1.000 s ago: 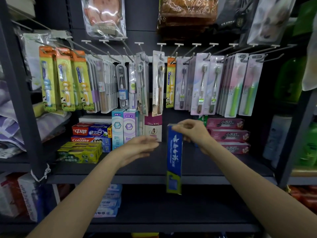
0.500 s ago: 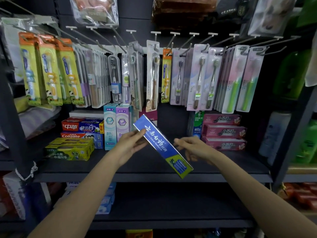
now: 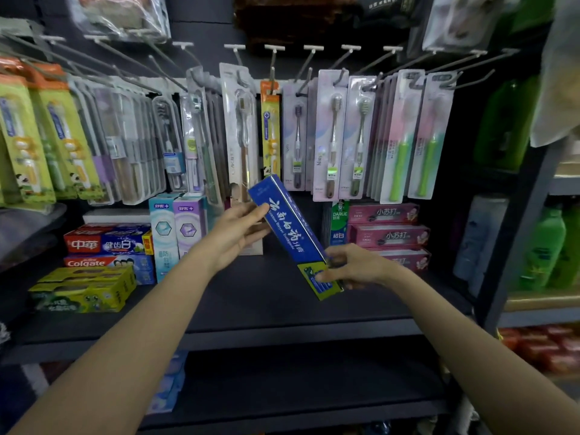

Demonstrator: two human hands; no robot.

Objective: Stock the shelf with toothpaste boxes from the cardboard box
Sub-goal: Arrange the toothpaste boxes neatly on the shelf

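Note:
A long blue toothpaste box (image 3: 290,232) with white lettering and a yellow-green end slants in the air above the dark shelf (image 3: 251,309). My left hand (image 3: 238,233) holds its upper end, thumb across the blue face. My right hand (image 3: 354,266) grips the lower yellow-green end, fingers curled round it. The box tilts from upper left down to lower right, over the bare middle of the shelf. The cardboard box is not in view.
Toothpaste stacks stand at the left: red and blue boxes (image 3: 106,244), yellow-green boxes (image 3: 83,288), two upright pastel boxes (image 3: 177,229). Pink boxes (image 3: 387,233) are stacked at the right. Packaged toothbrushes (image 3: 332,136) hang on hooks above. Green bottles (image 3: 543,249) stand far right.
The box hung upright from my right hand, then my left hand took its top. It now slants steeper and higher, held at both ends, and the camera has moved closer to the shelf.

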